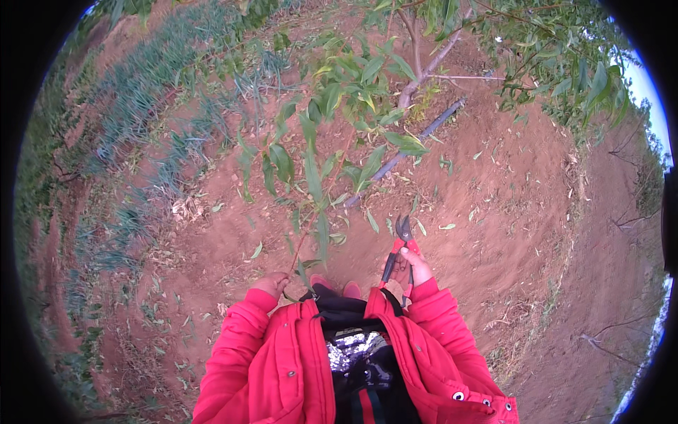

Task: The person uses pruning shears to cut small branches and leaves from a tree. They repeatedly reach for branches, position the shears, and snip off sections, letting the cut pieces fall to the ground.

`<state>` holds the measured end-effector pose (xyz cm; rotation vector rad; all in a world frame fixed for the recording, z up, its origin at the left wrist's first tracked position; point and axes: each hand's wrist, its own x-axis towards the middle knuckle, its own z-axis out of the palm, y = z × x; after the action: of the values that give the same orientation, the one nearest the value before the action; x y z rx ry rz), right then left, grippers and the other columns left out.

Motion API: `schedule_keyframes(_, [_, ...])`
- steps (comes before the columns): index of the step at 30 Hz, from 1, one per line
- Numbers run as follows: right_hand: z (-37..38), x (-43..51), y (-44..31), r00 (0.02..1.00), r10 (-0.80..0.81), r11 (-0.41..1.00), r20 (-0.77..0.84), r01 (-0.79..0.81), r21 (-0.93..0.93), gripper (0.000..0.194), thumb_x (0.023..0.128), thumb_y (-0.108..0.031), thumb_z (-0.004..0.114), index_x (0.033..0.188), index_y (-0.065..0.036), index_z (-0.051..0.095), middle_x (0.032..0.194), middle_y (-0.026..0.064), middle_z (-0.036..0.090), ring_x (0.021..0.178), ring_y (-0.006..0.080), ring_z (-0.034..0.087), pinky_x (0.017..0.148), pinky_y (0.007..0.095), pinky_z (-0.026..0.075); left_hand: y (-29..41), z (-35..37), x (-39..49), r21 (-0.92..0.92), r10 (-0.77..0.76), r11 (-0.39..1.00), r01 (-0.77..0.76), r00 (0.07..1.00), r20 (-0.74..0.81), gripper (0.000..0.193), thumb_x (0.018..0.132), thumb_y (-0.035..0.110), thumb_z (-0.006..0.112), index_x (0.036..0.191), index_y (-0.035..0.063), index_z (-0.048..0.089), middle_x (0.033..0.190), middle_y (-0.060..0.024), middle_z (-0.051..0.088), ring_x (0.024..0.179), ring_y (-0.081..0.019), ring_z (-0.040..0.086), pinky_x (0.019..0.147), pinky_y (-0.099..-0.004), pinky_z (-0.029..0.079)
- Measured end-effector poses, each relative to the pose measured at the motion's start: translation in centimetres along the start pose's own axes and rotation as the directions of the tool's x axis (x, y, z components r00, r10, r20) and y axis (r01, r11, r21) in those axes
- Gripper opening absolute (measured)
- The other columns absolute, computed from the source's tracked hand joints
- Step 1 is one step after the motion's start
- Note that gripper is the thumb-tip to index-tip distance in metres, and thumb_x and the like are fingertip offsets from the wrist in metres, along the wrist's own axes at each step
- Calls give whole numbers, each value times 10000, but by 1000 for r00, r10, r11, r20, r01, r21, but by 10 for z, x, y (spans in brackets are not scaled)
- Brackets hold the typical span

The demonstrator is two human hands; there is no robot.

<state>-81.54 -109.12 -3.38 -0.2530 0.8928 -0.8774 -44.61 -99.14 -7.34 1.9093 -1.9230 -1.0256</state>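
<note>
My left hand (273, 283) is closed around the lower end of a thin reddish leafy branch (303, 241), which reaches up and away with long narrow green leaves. In my right hand (416, 266) is a pair of pruning shears (401, 246) with red and black handles. Their dark blades stand apart and point away from me, with nothing visible between them. Part of the handles lies over my palm and fingers, near the red jacket's edge. Beyond both hands, a small tree's trunk (409, 97) rises from the soil.
A grey-blue pipe (392, 162) lies on reddish soil near the trunk. Rows of green onion-like plants (137, 100) grow at the left. Leafy branches (572, 63) hang at the upper right. Fallen leaves lie scattered, and bare twigs (593, 339) stand at the lower right.
</note>
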Motion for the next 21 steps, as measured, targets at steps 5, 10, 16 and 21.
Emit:
schedule_keyframes(5, [38, 8, -24, 976, -209, 923, 54, 215, -320, 307, 818, -165, 617, 1068, -61, 472, 832, 85, 588, 731, 227, 614, 651, 365, 518, -10, 10, 24, 26, 10, 1000, -13, 994, 109, 214, 865, 262, 551, 967, 93, 634, 947, -129, 631, 875, -325, 600, 756, -386, 486])
schedule_keyframes(10, [73, 17, -45, 908, -395, 754, 142, 409, -514, 396, 808, -132, 624, 1148, -43, 439, 867, 53, 567, 767, 148, 581, 680, 279, 480, -31, 26, 29, 24, -40, 999, 37, 990, 139, 232, 859, 295, 556, 964, 107, 643, 956, -112, 639, 870, -315, 605, 751, -388, 485])
schedule_keyframes(16, [110, 42, -75, 840, -341, 445, 422, 539, -715, 515, 791, -167, 645, 1231, -25, 419, 922, 33, 559, 797, 128, 551, 736, 277, 460, -37, 41, 26, 187, -119, 974, 129, 991, -67, 199, 832, 303, 579, 902, 136, 662, 891, -80, 643, 846, -290, 600, 737, -392, 470])
schedule_keyframes(21, [136, 91, -107, 758, -101, 178, 645, 651, -738, 572, 793, -191, 636, 1277, -2, 394, 922, 23, 552, 840, 127, 523, 780, 285, 442, -12, 54, 23, 164, -294, 929, 331, 931, -215, 180, 816, 286, 572, 903, 171, 679, 853, -46, 636, 858, -279, 590, 755, -401, 461])
